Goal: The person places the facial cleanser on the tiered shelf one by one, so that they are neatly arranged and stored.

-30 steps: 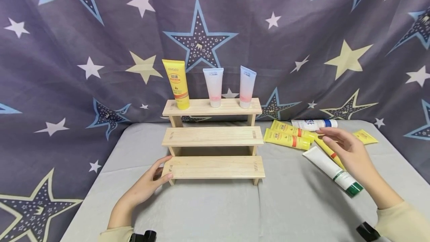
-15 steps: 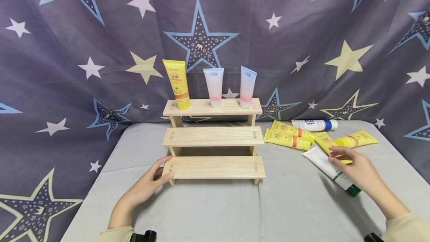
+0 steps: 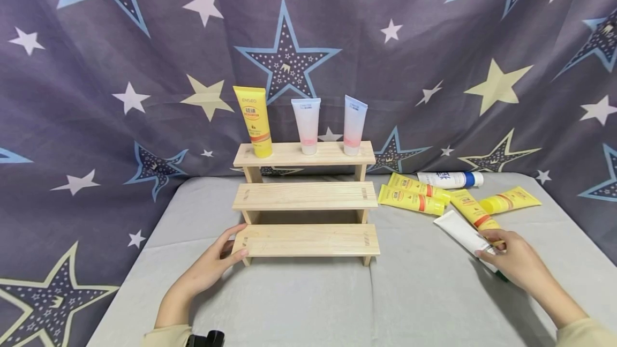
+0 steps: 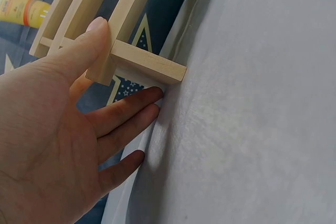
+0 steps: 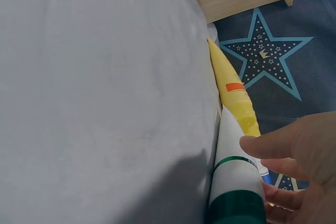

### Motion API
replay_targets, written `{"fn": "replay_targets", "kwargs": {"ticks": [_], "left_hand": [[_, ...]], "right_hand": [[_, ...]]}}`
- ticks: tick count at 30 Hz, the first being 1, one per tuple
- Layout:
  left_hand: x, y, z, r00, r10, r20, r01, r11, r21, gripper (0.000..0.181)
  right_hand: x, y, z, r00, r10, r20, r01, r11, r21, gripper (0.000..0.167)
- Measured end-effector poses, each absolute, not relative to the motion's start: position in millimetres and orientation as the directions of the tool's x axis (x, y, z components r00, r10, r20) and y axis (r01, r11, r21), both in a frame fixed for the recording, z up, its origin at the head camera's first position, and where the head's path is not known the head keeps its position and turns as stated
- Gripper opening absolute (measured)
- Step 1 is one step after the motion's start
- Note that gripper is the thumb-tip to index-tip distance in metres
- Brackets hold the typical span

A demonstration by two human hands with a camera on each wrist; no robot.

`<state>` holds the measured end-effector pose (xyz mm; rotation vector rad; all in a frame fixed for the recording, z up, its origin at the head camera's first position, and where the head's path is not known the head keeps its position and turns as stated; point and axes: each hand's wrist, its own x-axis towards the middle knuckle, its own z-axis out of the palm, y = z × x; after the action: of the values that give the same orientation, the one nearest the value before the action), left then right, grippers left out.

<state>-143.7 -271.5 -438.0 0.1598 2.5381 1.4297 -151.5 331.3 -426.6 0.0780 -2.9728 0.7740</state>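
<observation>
A three-tier wooden display rack [image 3: 306,240] stands on the grey-covered table. My left hand [image 3: 212,261] holds the left end of its lowest step, thumb at the front and index finger at the back; the other fingers extend past the leg in the left wrist view. My right hand [image 3: 518,261] is over a white squeeze tube [image 3: 463,232] with a green cap [image 5: 237,207], lying flat. In the right wrist view the thumb is at the tube's edge and the fingers are loosely bent beside it, not closed round it. The hand hides much of the cap end in the head view.
On the top step stand a yellow tube [image 3: 255,122] and two pink-and-white tubes [image 3: 308,127]. Several yellow tubes [image 3: 412,201] and a white tube with a blue cap [image 3: 448,179] lie right of the rack. A star-patterned curtain [image 3: 409,68] hangs behind.
My right hand has moved from above the yellow tubes toward the near side, down to the white tube's capped end. My left hand and the rack have stayed in place.
</observation>
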Motion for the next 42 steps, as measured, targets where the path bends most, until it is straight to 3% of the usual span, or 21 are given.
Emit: {"fn": "replay_targets", "kwargs": {"ticks": [14,24,31,42], "left_hand": [[-143,-272,-438,-0.969,0.203,-0.138,-0.011,0.526,0.85,0.064],[-145,-271,-440,-0.971,0.184,-0.154,-0.033,0.535,0.845,0.064],[-145,-271,-440,-0.97,0.187,-0.152,-0.033,0.521,0.853,0.063],[-144,-271,-438,-0.97,0.19,-0.149,-0.031,0.514,0.857,0.063]], "right_hand": [[-142,324,-442,-0.973,-0.044,0.228,-0.137,0.901,-0.412,0.056],[-141,324,-445,-0.979,-0.031,0.202,-0.106,0.923,-0.369,0.062],[-144,322,-442,-0.994,0.004,0.109,-0.037,0.925,-0.377,0.069],[-144,320,-445,-0.989,-0.02,0.146,-0.074,0.923,-0.378,0.066]]}}
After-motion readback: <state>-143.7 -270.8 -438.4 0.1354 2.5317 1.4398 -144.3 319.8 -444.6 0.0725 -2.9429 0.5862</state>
